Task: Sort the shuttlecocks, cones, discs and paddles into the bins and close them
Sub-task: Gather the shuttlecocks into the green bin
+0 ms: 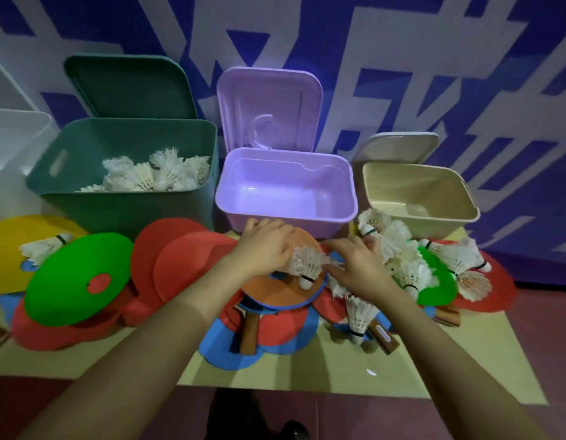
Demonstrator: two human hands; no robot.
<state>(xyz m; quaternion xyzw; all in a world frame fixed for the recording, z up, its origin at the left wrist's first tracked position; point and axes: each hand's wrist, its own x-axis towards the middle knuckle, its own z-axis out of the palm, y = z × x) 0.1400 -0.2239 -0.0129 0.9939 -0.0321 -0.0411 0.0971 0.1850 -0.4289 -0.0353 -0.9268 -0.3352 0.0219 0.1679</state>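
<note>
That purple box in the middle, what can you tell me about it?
The purple box looks like smooth, glossy plastic, rectangular with rounded corners and a thick rim. Its lid is open, standing up behind the box, with a curved handle showing on its face. Nothing can be seen inside. It sits between a green bin holding shuttlecocks and an empty-looking beige bin. The person's left hand is just in front of its near wall; whether it touches cannot be told.
</note>
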